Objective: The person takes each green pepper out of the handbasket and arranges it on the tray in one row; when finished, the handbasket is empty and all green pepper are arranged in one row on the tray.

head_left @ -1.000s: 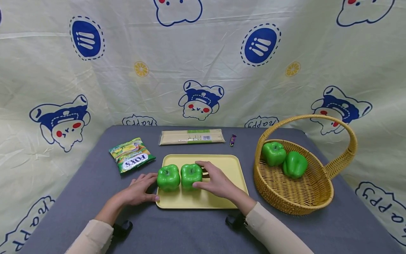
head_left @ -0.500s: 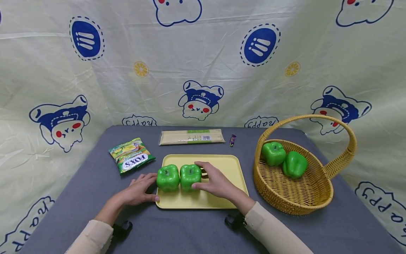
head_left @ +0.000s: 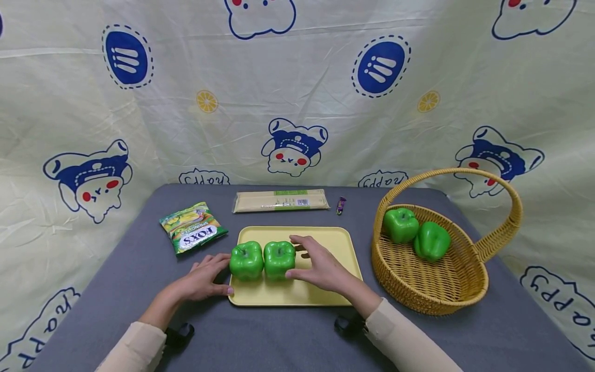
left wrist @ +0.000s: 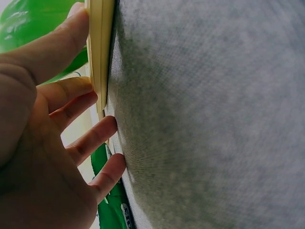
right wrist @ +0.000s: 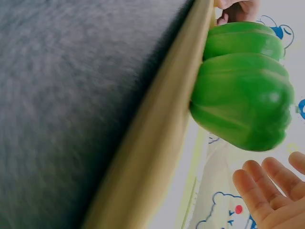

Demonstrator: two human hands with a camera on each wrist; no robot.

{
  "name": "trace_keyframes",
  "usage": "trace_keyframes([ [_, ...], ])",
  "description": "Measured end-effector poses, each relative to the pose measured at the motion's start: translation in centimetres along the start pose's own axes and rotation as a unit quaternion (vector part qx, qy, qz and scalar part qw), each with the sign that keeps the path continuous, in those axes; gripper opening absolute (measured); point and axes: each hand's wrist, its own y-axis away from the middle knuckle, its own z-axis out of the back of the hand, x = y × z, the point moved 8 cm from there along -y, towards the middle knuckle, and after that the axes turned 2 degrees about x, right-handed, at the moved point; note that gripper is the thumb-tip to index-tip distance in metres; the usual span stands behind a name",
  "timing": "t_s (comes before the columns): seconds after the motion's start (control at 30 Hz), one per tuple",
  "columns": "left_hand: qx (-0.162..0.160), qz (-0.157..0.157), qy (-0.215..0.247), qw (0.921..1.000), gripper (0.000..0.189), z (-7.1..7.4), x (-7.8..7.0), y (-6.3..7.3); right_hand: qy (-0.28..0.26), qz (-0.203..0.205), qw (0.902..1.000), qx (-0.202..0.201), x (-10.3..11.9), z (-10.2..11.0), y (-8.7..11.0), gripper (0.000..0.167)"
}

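Two green bell peppers stand side by side on a pale yellow tray (head_left: 321, 295): the left pepper (head_left: 247, 261) near its left edge, the right pepper (head_left: 279, 261) close against it. My left hand (head_left: 203, 279) touches the tray's left edge, with the thumb and index fingertips at the rim (left wrist: 99, 52) in the left wrist view and the other fingers spread on the cloth. Beside the right pepper, my right hand (head_left: 325, 267) has its fingers spread and holds nothing. The right wrist view shows a gap between those fingers (right wrist: 269, 183) and the pepper (right wrist: 243, 100).
A wicker basket (head_left: 386, 268) with a tall handle stands at the right, holding two more green peppers (head_left: 432, 241). Behind the tray lie a packet of pale sticks or noodles (head_left: 281, 200) and a small purple-wrapped candy (head_left: 341, 205). A green FOX'S bag (head_left: 193, 227) lies left.
My right hand has drawn slightly right, its fingers coming away from the right pepper. That pepper has shifted slightly left, up to the other one. My left hand has stayed at the tray's edge.
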Motion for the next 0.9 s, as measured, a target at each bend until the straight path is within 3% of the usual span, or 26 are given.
trace_keyframes([
  [0.33, -0.001, 0.0, -0.004, 1.0, 0.078, 0.0, 0.1, -0.1, 0.029, 0.044, 0.9977, -0.041, 1.6, 3.4, 1.2, 0.075],
  [0.57, -0.006, 0.0, 0.001, 1.0, 0.076, 0.1, -0.1, 0.0, 0.043, 0.044, 0.9956, -0.07, 2.5, 6.3, 2.4, 0.073],
  [0.9, -0.009, -0.001, -0.001, 1.0, 0.075, 0.1, -0.3, 0.1, 0.08, 0.026, 0.9903, -0.111, 2.1, 10.1, 4.2, 0.072],
])
